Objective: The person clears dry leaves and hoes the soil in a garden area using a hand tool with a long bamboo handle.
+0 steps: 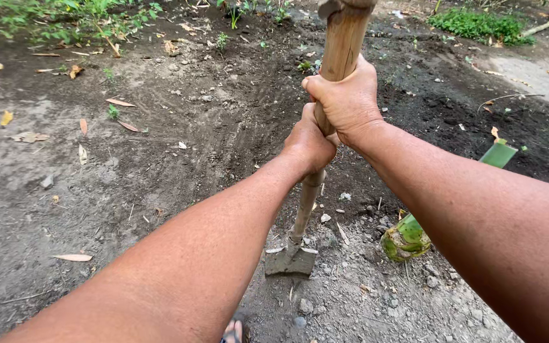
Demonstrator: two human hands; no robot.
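Head view: left hand and right hand clenched around bamboo handle; blade barely into gravelly soil, digging seemingly just begun; green stalk at 3 o'clock.

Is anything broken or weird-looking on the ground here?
One thing stands out: a cut green plant stalk lies on the stony soil right of the digging tool's blade, its thick base sliced off and browned. Otherwise, the left hand and right hand grip the bamboo handle normally.

Garden plot — bare soil, weeds
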